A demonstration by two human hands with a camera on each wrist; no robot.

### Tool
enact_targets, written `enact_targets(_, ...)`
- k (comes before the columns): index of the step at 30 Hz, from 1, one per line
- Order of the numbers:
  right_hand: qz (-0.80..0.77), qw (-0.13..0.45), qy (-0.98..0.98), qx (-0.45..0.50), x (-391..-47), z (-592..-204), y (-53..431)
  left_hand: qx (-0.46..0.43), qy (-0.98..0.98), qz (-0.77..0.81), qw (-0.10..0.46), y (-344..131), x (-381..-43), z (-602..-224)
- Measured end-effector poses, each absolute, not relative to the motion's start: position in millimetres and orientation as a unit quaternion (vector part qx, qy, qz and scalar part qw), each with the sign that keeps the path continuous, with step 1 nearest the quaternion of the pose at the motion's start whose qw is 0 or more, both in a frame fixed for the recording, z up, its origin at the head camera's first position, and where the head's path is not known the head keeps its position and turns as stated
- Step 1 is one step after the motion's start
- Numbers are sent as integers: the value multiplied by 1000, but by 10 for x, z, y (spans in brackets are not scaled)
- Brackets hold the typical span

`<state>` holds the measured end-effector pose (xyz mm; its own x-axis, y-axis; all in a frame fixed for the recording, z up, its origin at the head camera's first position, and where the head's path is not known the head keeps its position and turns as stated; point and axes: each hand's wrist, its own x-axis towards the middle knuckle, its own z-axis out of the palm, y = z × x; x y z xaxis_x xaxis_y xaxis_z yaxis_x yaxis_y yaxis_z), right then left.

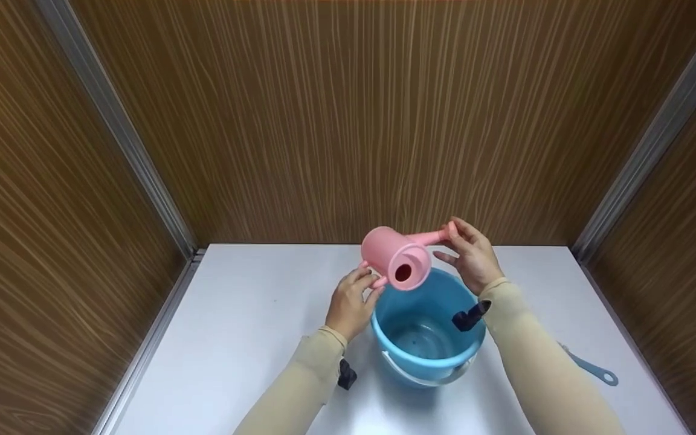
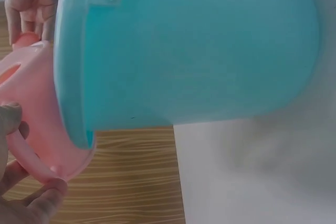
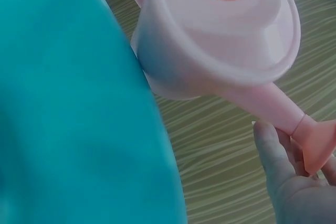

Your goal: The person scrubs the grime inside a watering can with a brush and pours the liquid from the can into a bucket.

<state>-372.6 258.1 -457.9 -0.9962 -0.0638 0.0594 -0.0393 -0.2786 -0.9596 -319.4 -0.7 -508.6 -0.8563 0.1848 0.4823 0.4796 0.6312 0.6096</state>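
Note:
A pink watering can is held tilted above the far side of a light blue bucket, its top opening turned toward me. My left hand grips its handle, and the fingers around the handle show in the left wrist view. The spout points right, where my right hand holds its sprinkler end between thumb and fingers. In the right wrist view the orange-pink sprinkler head sits in that hand. A little clear liquid seems to lie at the bucket's bottom, and its white handle hangs down in front.
A blue-grey tool handle with a hole at its end lies on the white table, partly behind my right forearm. Wood-grain panels enclose the table at the back and both sides.

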Motion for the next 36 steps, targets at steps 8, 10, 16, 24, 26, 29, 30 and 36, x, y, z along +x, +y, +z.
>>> enact_targets(8,-809,-17,586,-34,-3696,-4604,2524,-183,-885,-380,199,32,-3170,-5138)
enact_targets(10,-812,-23,583,-28,-3684,-4614,2515,-184,-885,-378,201,39,-3164,-5152)
enact_targets(16,-823,-33,566,-22,-3648,-4647,2511,-197,-883,-365,220,55,-3159,-5202)
enact_targets(24,-828,-38,559,-23,-3641,-4681,2504,-203,-882,-350,241,54,-3144,-5252)
enact_targets(26,-828,-39,559,-23,-3643,-4679,2501,-202,-883,-349,241,52,-3144,-5256)
enact_targets(29,-825,-41,563,-21,-3652,-4681,2495,-200,-883,-348,243,44,-3145,-5260)
enact_targets(30,-824,-41,565,-18,-3652,-4683,2492,-198,-884,-347,243,41,-3144,-5263)
enact_targets(36,-812,-41,582,-10,-3642,-4694,2484,-196,-883,-350,244,20,-3132,-5268)
